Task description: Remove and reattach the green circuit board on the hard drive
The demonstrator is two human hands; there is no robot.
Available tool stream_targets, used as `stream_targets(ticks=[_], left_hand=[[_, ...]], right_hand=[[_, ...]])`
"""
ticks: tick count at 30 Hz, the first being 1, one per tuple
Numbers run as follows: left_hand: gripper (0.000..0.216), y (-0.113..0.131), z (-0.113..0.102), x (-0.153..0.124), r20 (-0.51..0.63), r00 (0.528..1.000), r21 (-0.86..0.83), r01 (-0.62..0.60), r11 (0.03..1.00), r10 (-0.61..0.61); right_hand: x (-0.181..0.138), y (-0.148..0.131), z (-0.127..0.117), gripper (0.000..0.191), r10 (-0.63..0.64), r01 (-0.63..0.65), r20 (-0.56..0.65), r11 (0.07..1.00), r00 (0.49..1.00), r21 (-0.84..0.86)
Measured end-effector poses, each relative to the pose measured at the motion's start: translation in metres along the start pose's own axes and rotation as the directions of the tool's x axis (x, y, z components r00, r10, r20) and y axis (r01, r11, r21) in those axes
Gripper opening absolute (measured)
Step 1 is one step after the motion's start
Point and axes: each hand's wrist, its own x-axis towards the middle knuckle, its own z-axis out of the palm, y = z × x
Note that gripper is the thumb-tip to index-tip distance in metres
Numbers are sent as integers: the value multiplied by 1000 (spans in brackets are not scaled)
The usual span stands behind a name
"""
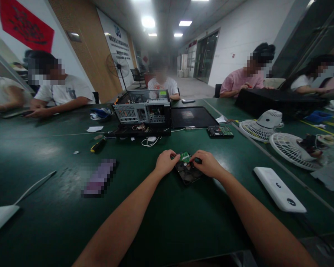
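Bracing a bare hard drive [187,171] flat on the green table [44,207], just ahead of the person, both hands meet at its far end. Left hand [164,163] is curled, fingers clamped on the drive's left edge. Right hand [208,164] is closed around a small dark tool [198,161] held over the green circuit board [185,156], which faces up; whether the tip touches cannot be told. Judged handling: the drive looks dense and rigid, with a smooth metal body that could slide on the table. The exposed board is the fragile part, so the side edges are the safest hold, not the board face. Counts: two hard drives, this one and a second hard drive [220,131] lying well apart beyond it; one open computer case [141,111] with one black side panel [193,116] beside it; two white fan grilles [260,128] [288,146] at right; one yellow-handled screwdriver [98,145] at left; one white slab-shaped device [280,188] near the right forearm.
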Motion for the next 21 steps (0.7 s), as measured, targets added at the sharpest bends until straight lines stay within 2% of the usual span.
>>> stream_targets(ticks=[9, 16, 18, 21], left_hand=[[28, 1, -1, -1, 7, 1000, 2, 10, 1000, -10], [26, 3, -2, -1, 8, 1000, -2, 7, 1000, -7], [26, 3, -1, -2, 7, 1000, -1, 6, 1000, -6], [25, 3, -1, -1, 7, 1000, 3, 7, 1000, -7]], right_hand=[[0, -1, -1, 21, 6, -6, -15, 1000, 1000, 13], [1, 4, -16, 15, 56, -51, -197, 998, 979, 34], [0, 9, -25, 18, 118, -106, -317, 993, 941, 53], [-4, 18, -44, 29, 223, -180, -550, 975, 805, 132]])
